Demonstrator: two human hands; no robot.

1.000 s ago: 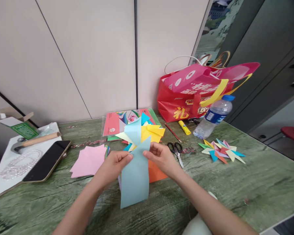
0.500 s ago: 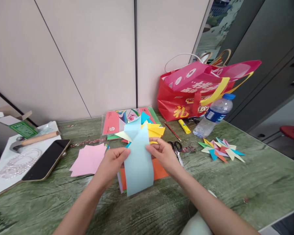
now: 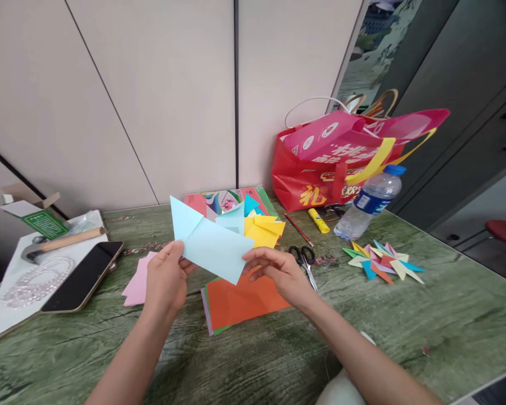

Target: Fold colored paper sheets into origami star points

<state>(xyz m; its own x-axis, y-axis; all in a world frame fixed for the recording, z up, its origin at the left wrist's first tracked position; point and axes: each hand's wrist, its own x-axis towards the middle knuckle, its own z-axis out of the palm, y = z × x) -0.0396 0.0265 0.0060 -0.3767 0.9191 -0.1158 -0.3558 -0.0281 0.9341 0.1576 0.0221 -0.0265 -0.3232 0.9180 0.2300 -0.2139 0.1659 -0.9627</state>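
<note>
My left hand (image 3: 168, 273) pinches a light blue sheet of paper (image 3: 215, 247) near its left end. One corner of the sheet is folded over, so that end comes to a point. It is held slanting above the table. My right hand (image 3: 274, 270) has its curled fingers at the sheet's right edge, fingertips overlapping it. Under the sheet lies a stack of orange, green and purple paper (image 3: 248, 306). Behind it are yellow folded pieces (image 3: 261, 229) and blue folded pieces (image 3: 252, 205). Pink paper (image 3: 138, 281) lies left, partly hidden by my left hand.
Black-handled scissors (image 3: 307, 261), a red pencil (image 3: 297, 228) and a yellow glue stick (image 3: 318, 220) lie to the right. Beyond are a water bottle (image 3: 369, 202), a red bag (image 3: 320, 163) and a many-coloured paper star (image 3: 383, 260). A phone (image 3: 82, 275) and hammer (image 3: 63, 243) are left.
The light blue sheet has turned from upright to slanting sideways, its pointed end now at the left. My left hand has moved left and up with it, uncovering more of the orange paper.
</note>
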